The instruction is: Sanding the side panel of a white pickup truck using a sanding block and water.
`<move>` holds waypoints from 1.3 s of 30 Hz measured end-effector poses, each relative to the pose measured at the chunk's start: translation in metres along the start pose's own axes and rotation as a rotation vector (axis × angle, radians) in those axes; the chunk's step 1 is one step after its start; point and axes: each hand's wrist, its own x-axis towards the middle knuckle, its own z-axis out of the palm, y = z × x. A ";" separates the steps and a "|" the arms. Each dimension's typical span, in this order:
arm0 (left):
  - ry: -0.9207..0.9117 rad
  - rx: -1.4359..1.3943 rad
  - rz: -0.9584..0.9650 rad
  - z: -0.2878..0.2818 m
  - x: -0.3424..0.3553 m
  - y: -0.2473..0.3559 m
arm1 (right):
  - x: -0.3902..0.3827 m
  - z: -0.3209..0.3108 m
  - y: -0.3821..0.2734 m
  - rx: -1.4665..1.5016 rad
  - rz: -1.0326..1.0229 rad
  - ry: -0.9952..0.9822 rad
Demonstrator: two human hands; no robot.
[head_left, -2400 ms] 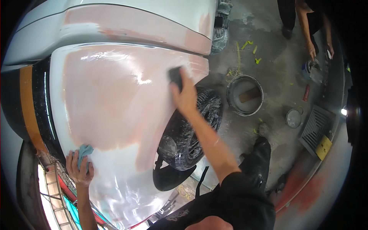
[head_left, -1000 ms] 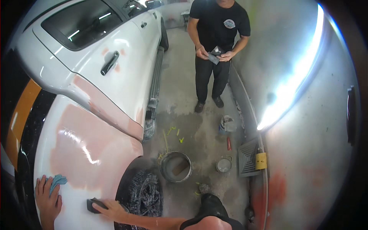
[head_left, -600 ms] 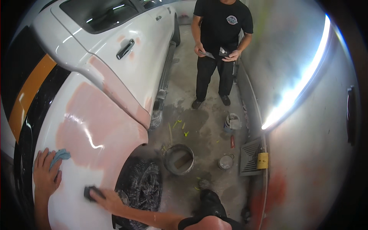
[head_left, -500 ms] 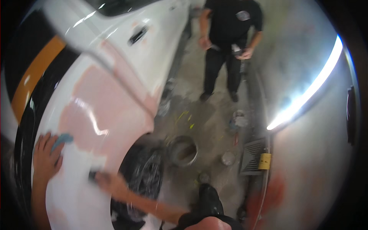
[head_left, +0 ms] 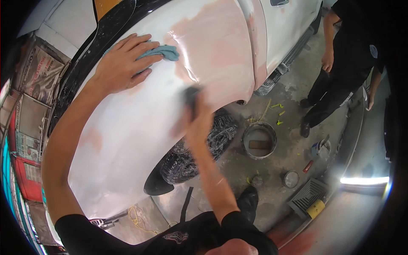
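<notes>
My left hand (head_left: 123, 66) lies on the white rear panel (head_left: 127, 127) of a car, with a crumpled blue cloth (head_left: 168, 52) under its fingers and poking out past the thumb. Motion blurs my right hand (head_left: 198, 121), which is closed around a dark sanding block (head_left: 192, 97) over the panel, above the wheel arch. Ahead of both hands spreads a large dull pink patch (head_left: 216, 51) with uneven edges. A smaller pink spot (head_left: 94, 139) shows nearer to me on the same panel.
Beneath the arch sits a dusty black tyre (head_left: 182, 165). A bucket (head_left: 259, 140) of cloudy water, a small tin (head_left: 291, 179) and a floor grate (head_left: 308, 197) are on the right. Another person (head_left: 346, 63) stands at the far right. A yellow cord (head_left: 138, 219) lies near my body.
My view has swung, so the car sits further right and the floor on the left shows. The right hand with the block has moved forward, closer to the pink patch. My left hand stays on the panel.
</notes>
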 end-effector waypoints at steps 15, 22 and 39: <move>-0.011 -0.004 -0.007 0.004 0.027 0.002 | 0.171 -0.049 0.121 0.093 0.301 0.259; -0.066 -0.042 -0.032 0.005 0.015 0.000 | 0.064 -0.017 0.032 0.078 -0.070 0.055; -0.123 -0.063 -0.068 -0.001 0.020 0.003 | 0.188 -0.064 0.261 0.191 0.445 0.139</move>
